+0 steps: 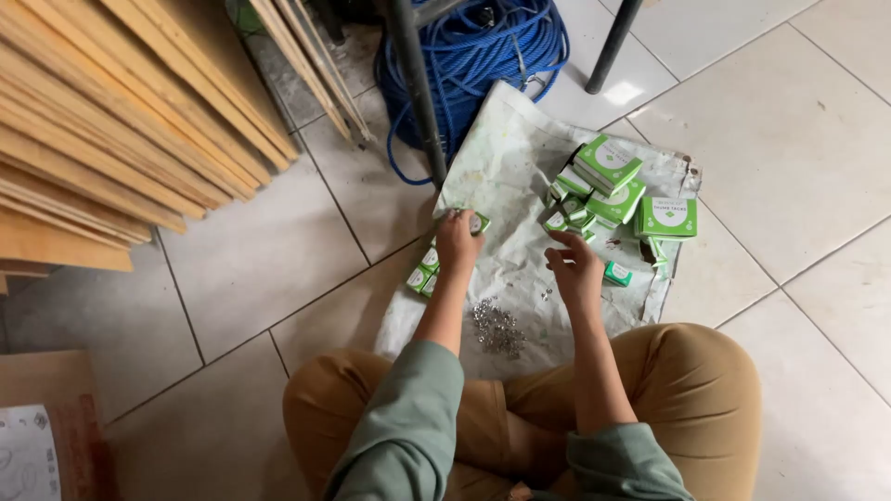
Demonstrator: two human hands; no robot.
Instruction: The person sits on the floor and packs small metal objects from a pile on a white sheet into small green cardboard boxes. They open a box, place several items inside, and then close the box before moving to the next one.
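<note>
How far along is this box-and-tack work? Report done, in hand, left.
Done, apparently: a few small green boxes lined up by the left hand. In hand: its fingers hold one small box; the right hand hovers empty. Left: loose tacks and jumbled boxes on the sheet.

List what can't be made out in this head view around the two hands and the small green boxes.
- Left hand: closed on a small box; its fingers hide most of it.
- Right hand: seen from the back, so whether it holds anything is hidden.
- Pile of small metal pieces: too small to identify.
- Cardboard box: cut off by the left and bottom edges.
- Blue rope coil: cut off by the top edge.
</note>
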